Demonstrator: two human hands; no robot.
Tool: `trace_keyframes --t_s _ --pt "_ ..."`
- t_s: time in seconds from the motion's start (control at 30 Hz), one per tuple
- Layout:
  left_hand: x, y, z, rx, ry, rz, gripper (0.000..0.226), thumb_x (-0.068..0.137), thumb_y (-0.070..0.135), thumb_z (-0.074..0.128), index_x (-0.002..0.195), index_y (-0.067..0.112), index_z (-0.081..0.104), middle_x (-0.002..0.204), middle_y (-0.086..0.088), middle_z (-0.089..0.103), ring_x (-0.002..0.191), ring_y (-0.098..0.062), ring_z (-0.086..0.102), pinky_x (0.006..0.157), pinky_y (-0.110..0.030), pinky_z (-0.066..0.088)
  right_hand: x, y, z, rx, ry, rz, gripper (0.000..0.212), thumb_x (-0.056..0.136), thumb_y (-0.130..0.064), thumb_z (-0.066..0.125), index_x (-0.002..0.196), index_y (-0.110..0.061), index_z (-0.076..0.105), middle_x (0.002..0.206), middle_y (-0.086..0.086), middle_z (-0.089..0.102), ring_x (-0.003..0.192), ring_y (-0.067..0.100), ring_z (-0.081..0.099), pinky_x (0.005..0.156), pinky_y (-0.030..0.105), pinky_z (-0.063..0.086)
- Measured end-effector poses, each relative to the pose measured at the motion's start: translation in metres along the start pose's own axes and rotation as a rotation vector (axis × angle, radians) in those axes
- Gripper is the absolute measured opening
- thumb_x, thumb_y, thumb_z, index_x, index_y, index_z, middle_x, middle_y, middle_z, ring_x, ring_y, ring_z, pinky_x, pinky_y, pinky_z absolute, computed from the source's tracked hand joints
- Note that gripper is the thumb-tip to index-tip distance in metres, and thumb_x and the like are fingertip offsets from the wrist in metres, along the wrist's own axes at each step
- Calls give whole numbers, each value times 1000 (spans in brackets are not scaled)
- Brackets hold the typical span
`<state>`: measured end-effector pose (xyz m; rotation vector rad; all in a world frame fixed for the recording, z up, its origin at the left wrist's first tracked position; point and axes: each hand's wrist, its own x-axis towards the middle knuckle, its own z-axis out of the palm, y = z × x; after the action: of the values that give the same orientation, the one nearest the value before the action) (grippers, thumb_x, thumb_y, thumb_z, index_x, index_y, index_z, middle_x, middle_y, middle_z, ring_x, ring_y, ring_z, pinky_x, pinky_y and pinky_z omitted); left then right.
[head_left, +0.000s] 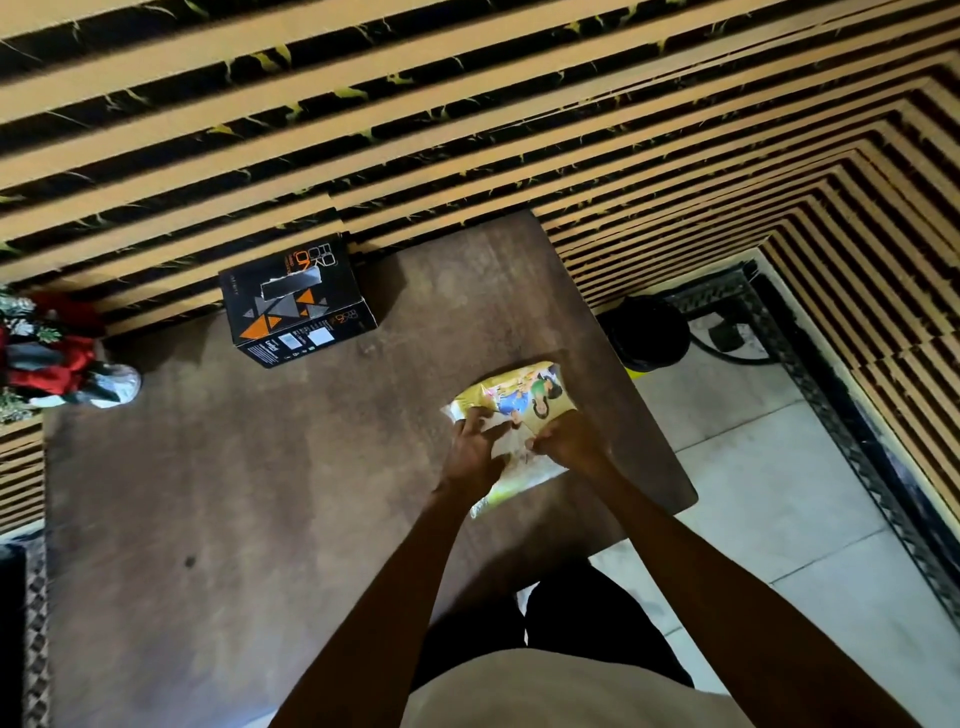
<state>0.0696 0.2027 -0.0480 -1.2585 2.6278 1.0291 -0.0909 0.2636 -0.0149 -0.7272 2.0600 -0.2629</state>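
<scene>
A yellow plastic packet (524, 389) printed with cartoon figures lies near the right edge of a brown wooden table (260, 467). Both of my hands are on its near half. My left hand (475, 447) grips the packet's left side, fingers curled over crumpled white wrapping. My right hand (563, 441) pinches the wrapping in the middle, knuckles up. The packet's near end shows below my hands as a pale, shiny strip.
A black box (296, 306) with orange triangles stands at the table's back edge against a slatted wall (467, 130). A red and white decoration (52, 358) sits at the far left. A black round bin (652, 332) stands on the tiled floor to the right.
</scene>
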Motion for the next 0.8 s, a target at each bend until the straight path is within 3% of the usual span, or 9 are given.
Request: trace_keyframes --t_s 0.13,0.2,0.33,0.43,0.5,0.6,0.67,0.73,0.8 --pt "1 5 0 33 -5 -49 57 84 33 68 138 30 52 147 -5 33 128 -26 38 109 -34 38 0 -3 3 17 66 -100 25 79 -31 73 94 -11 75 100 -5 69 101 12 62 101 35 47" --pt "2 7 -2 65 -9 -56 57 84 34 68 138 30 51 148 -5 33 129 -27 38 109 -34 37 -7 -3 6 -28 148 -227 15 81 -24 72 86 -10 78 91 -7 72 91 9 64 98 33 49" --pt "0 8 -4 88 -42 -58 57 85 35 66 140 27 49 148 -6 30 130 -27 37 110 -35 36 -12 14 6 31 149 -356 4 74 -13 76 71 -16 78 80 2 77 77 14 69 85 36 56" --pt "-2 10 -7 -31 29 -28 42 87 25 66 128 20 61 137 -10 46 124 -28 46 105 -35 40 -19 31 0 14 133 -424 7 73 -12 75 76 -18 74 73 -4 70 74 16 67 79 38 57" --pt "-8 16 -11 -164 60 -3 24 91 19 61 112 13 71 120 -11 63 113 -27 59 93 -28 45 -26 44 -2 22 163 -496 11 73 -9 72 78 -18 71 68 -8 64 68 13 62 72 36 56" --pt "-22 31 -15 -281 -190 7 24 91 18 63 111 9 71 119 -8 70 111 -22 63 92 -26 45 -31 58 -2 -67 236 -416 12 75 -15 63 78 -22 72 78 -5 71 76 15 66 75 28 53" --pt "-30 36 -10 -253 -281 20 24 85 11 68 109 9 73 119 -8 70 114 -20 61 95 -28 46 -32 66 -3 -76 305 -477 9 74 -20 65 75 -20 74 81 0 74 77 18 69 77 26 54" --pt "-35 42 -5 -264 -239 -37 21 84 6 67 103 9 75 114 -9 72 106 -24 66 87 -30 53 -37 73 -7 -102 334 -536 7 76 -20 66 74 -21 73 82 -1 73 77 17 68 76 26 55" --pt "-37 48 -2 -309 -156 -131 18 85 6 65 100 7 75 111 -10 72 100 -26 68 77 -26 53 -40 80 -13 -145 360 -618 19 81 -27 57 76 -19 74 86 2 73 80 19 69 79 27 54"
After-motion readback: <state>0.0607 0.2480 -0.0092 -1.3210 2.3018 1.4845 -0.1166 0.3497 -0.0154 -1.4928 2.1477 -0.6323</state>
